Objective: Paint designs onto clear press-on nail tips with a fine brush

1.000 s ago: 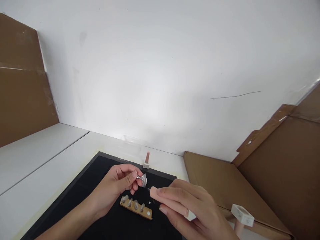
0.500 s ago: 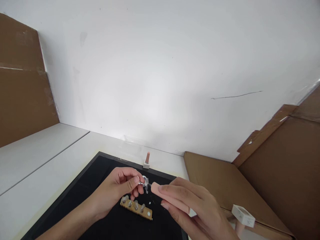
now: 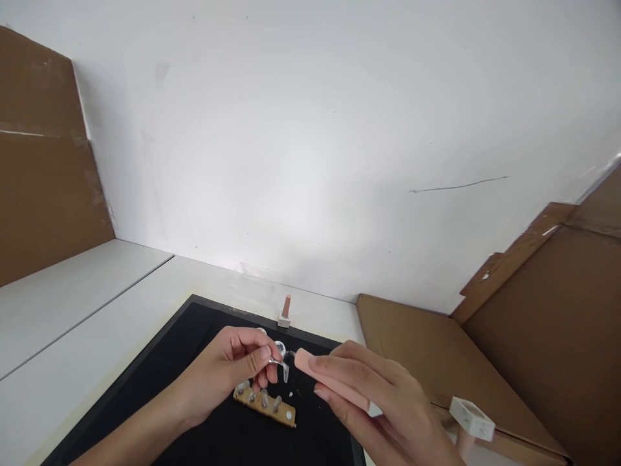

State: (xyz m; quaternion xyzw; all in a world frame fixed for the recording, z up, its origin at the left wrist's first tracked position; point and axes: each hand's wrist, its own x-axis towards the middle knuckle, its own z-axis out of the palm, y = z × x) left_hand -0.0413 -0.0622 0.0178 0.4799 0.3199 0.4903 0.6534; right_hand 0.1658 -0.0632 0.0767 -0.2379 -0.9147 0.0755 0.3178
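Between its thumb and fingertips my left hand (image 3: 242,362) pinches a thin silvery stem with a small clear nail-shaped tip (image 3: 286,371). My right hand (image 3: 383,388) grips a peach-pink bottle cap (image 3: 330,380), whose dark brush end (image 3: 290,355) points left, close to the clear tip; whether they touch is hard to tell. Below my left hand, a tan strip (image 3: 272,411) holds several clear pieces standing in a row and a white dot at its right end. A round white item (image 3: 280,347) shows partly behind my left fingertips.
A black mat (image 3: 213,323) lies on the white table (image 3: 145,285). At its far edge stands a small bottle with a pink cap (image 3: 286,307). Another white-based bottle (image 3: 471,418) is at lower right, by a cardboard box (image 3: 417,343). Cardboard panels (image 3: 48,155) flank both sides.
The clear tip in my left hand has tilted downward, and the brush has separated slightly from it. My right hand has shifted only slightly.
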